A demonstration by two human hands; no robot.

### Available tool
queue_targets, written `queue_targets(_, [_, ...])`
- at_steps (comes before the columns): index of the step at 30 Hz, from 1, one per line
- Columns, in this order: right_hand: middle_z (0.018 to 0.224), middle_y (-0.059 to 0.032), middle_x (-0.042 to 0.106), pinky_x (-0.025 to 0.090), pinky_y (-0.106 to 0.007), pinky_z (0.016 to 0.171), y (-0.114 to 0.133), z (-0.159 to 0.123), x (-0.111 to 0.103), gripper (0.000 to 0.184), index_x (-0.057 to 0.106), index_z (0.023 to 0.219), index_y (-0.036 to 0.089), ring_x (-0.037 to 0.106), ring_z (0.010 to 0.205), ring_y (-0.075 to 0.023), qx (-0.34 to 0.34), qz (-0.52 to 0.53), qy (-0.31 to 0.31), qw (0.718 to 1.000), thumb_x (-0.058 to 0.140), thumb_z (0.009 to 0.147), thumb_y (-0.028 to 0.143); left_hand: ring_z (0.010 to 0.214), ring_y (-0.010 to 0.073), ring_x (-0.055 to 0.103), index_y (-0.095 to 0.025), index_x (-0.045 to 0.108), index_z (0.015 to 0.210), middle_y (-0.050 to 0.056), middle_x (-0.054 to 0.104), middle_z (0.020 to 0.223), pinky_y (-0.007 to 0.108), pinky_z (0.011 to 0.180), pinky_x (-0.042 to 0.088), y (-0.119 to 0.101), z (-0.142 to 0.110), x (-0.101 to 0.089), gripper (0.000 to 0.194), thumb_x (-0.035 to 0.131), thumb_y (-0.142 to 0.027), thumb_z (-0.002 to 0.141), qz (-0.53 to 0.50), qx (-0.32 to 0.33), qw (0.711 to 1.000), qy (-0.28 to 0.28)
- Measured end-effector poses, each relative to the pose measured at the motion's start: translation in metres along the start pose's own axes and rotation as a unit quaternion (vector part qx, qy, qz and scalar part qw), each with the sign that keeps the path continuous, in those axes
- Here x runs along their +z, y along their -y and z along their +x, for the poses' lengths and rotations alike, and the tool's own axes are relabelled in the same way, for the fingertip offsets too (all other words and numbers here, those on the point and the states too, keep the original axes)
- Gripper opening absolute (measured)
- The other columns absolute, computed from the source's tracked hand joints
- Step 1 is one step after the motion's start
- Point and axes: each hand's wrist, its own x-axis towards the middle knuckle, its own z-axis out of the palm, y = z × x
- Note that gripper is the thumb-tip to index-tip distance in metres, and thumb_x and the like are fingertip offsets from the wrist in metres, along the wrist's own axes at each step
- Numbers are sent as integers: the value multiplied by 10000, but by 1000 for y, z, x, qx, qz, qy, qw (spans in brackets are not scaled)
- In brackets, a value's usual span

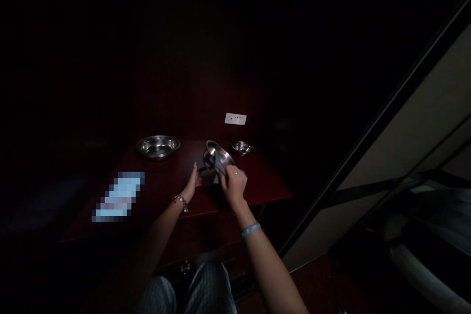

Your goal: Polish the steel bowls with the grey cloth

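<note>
A shiny steel bowl (225,153) is tilted above the dark red desk, its opening turned up and to the right. My right hand (234,184) is closed at its near rim, with a grey cloth (218,163) pressed against the bowl's side by the fingers. To the left and just below the bowl is my left hand (190,187), thumb raised and fingers stretched toward the bowl's underside. Its fingertips are partly hidden in shadow, close to the cloth; whether they touch it I cannot tell.
On the desk (270,184) a wide steel dish (158,147) stands at the back left and a small steel bowl (242,147) at the back right. A blurred-out bright rectangle (121,196) lies at the left. A white socket plate (235,118) is on the back wall.
</note>
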Motion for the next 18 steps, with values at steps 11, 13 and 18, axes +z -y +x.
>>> queue_targets(11, [1304, -106, 788, 543, -351, 1040, -22, -23, 34, 369, 721, 1380, 234, 734, 1150, -251, -176, -115, 242, 947, 605, 1070, 398, 989, 302, 723, -182, 732, 849, 90, 789, 866, 385, 917, 549, -17, -5, -2, 499, 797, -642, 665, -106, 17, 993, -57])
queue_targets(13, [1323, -109, 783, 525, -377, 1107, -23, -24, 30, 407, 710, 1407, 224, 729, 1204, -259, -169, -80, 257, 948, 591, 1074, 426, 961, 307, 719, -173, 727, 833, 93, 780, 828, 388, 888, 548, -18, -7, -2, 484, 790, -628, 679, -90, 15, 995, -46])
queue_targets(18, [1414, -87, 741, 397, -440, 1268, -31, -28, 15, 423, 685, 1448, 238, 679, 1328, -244, -150, -47, 279, 947, 552, 1082, 403, 964, 317, 727, -181, 734, 805, 90, 786, 814, 393, 888, 549, -20, -12, -1, 398, 776, -564, 706, -102, 16, 994, -27])
